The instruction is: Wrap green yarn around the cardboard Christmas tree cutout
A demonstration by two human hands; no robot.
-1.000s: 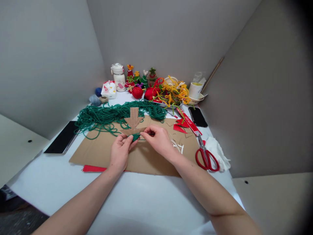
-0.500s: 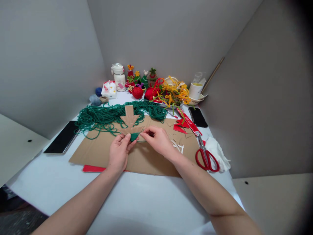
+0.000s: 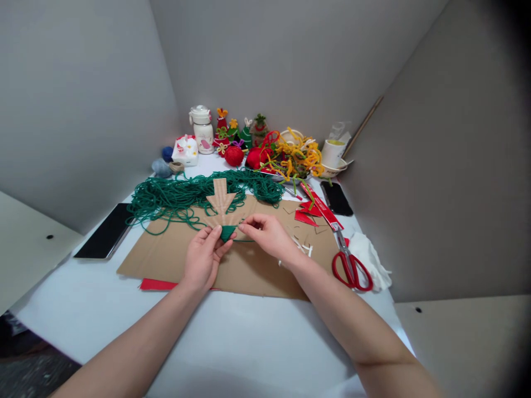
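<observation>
The left hand (image 3: 203, 257) pinches the lower tip of a tree-shaped cardboard cutout (image 3: 222, 204), thumb and fingers closed on the part already wrapped in green yarn (image 3: 227, 232). The right hand (image 3: 265, 235), just at 3 o'clock of the left, holds a strand of the same yarn between narrowed fingertips at the edge of the wrapped tip. The cutout stands tilted above a flat cardboard sheet (image 3: 174, 257) that lies on the white table (image 3: 232, 342).

By the look of it the wrapping has barely begun: only the pointed bottom shows green, while both upper tiers and the stem at 12 o'clock are bare brown card. A large loose heap of green yarn (image 3: 182, 196) at 11 o'clock of the hands suggests plenty is left to wind.

At 3 o'clock lie red scissors (image 3: 350, 268) beside a crumpled white tissue (image 3: 369, 254); red paper scraps (image 3: 309, 213) and a dark phone (image 3: 336, 198) sit at 1 o'clock. Another dark phone (image 3: 105, 232) rests at 9 o'clock. At 12 o'clock, against the wall, stand small finished yarn trees (image 3: 240, 132), a white jar (image 3: 202, 130) and a tangle of yellow and orange cord (image 3: 296, 155).

How the strand runs between the right fingertips and the heap is hard to follow, and the back of the cutout is hidden. Both forearms are cut off by the lower edge of the view.
</observation>
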